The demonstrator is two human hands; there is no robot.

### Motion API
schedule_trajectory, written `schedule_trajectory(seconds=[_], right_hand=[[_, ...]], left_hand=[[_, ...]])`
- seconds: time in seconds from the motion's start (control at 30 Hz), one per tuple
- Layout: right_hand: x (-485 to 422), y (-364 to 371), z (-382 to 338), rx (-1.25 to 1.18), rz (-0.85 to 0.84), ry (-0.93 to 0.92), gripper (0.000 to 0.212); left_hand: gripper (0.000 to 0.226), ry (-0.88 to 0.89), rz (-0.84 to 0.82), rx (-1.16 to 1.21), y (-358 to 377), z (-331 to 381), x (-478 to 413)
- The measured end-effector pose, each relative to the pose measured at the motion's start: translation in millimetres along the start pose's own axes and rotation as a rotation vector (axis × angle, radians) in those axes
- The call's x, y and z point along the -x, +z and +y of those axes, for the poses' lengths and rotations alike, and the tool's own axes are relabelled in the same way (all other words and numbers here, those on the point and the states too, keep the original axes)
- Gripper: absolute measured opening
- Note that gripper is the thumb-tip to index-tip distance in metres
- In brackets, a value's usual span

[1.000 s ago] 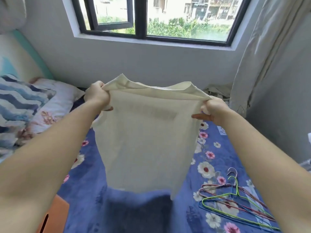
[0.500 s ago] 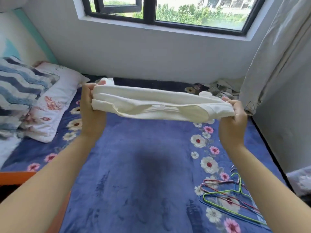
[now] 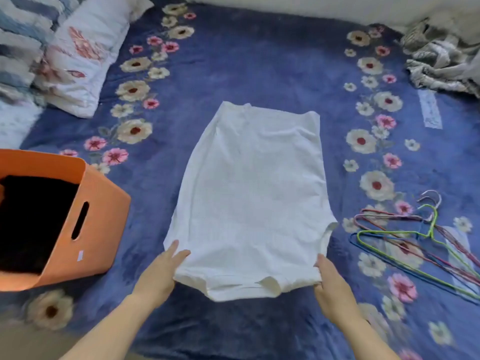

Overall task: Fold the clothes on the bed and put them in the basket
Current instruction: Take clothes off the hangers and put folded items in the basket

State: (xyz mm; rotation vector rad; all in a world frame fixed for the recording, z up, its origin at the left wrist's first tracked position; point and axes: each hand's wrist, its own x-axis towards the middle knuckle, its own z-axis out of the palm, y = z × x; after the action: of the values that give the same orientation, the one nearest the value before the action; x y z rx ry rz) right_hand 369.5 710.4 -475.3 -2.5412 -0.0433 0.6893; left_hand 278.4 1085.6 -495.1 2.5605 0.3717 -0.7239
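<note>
Here, garment: a white, soft knit top (image 3: pixel 252 193) lies spread flat on the blue flowered bed blanket (image 3: pixel 233 61), straight ahead of the person, mid-bed.
Long axis: it runs directly away from the person, with one short end close to the body and the other far up the bed.
Left hand (image 3: pixel 161 271): the fingers are straight and laid on the near left corner of the top.
Right hand (image 3: pixel 331 287): it is at the near right corner, against the cloth edge. Whether it pinches the cloth or only rests there cannot be told.
Reach: the hands are equally near, one at each near corner, and the far end lies well beyond both.
Likely next fold: probably the near end is carried forward along that axis, or a side is brought across it.
Basket: the orange plastic basket (image 3: pixel 104 203) stands just left of the top, on the left hand's side, with dark clothes (image 3: pixel 31 216) inside.
Right side: coloured wire hangers (image 3: pixel 415 242) lie apart from the top.
</note>
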Motion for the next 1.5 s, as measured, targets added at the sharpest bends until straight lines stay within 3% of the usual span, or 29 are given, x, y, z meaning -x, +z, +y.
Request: schedule_trajectory(seconds=[0.13, 0.23, 0.37, 0.43, 0.57, 0.7, 0.77, 0.87, 1.07, 1.13, 1.2, 1.27, 1.37, 1.5], right_hand=[[15, 62, 41, 0.407, -0.237, -0.042, 0.032], [17, 79, 64, 0.300, -0.338, 0.150, 0.018], [-26, 78, 75, -0.085, 0.086, 0.384, 0.011], [-56, 70, 69, -0.198, 0.201, 0.448, 0.014], [-95, 73, 60, -0.394, 0.239, 0.579, 0.040], [-95, 84, 66, -0.422, 0.358, 0.513, 0.031], [-89, 88, 72, -0.369, 0.441, 0.561, 0.024], [-85, 93, 79, -0.374, 0.434, 0.660, 0.021], [-135, 56, 76, -0.632, 0.617, 0.711, 0.041], [-144, 49, 80, -0.560, 0.670, 0.728, 0.034], [-145, 47, 77, -0.407, 0.737, 0.795, 0.014], [-153, 44, 64, -0.260, 0.777, 0.829, 0.032], [-189, 27, 40, -0.048, 0.722, 0.538, 0.042], [-265, 2, 7, -0.019, 0.532, 0.249, 0.037]], left_hand=[[0.079, 0.016, -0.129, -0.216, 70, -23, 3], [0.049, -0.174, -0.087, -0.041, 86, -21, -1], [0.025, -0.410, 0.389, 0.314, 70, -5, -39], [0.028, -0.527, 0.501, 0.458, 58, -2, -66], [0.046, -0.670, 0.543, 0.825, 50, 6, -110], [0.015, -0.515, 0.479, 1.001, 48, 16, -127], [0.009, -0.551, 0.568, 1.041, 57, 7, -129], [0.019, -0.709, 0.566, 1.155, 66, 1, -126], [0.015, -0.573, 0.551, 1.172, 40, 3, -148], [0.013, -0.608, 0.651, 1.078, 39, -3, -156], [0.010, -0.724, 0.676, 0.976, 37, -5, -163], [0.018, -0.802, 0.661, 0.857, 27, 2, -176], [0.039, -0.746, 0.709, 0.576, -6, 22, -218], [0.039, -0.440, 0.683, 0.269, -47, 53, -283]])
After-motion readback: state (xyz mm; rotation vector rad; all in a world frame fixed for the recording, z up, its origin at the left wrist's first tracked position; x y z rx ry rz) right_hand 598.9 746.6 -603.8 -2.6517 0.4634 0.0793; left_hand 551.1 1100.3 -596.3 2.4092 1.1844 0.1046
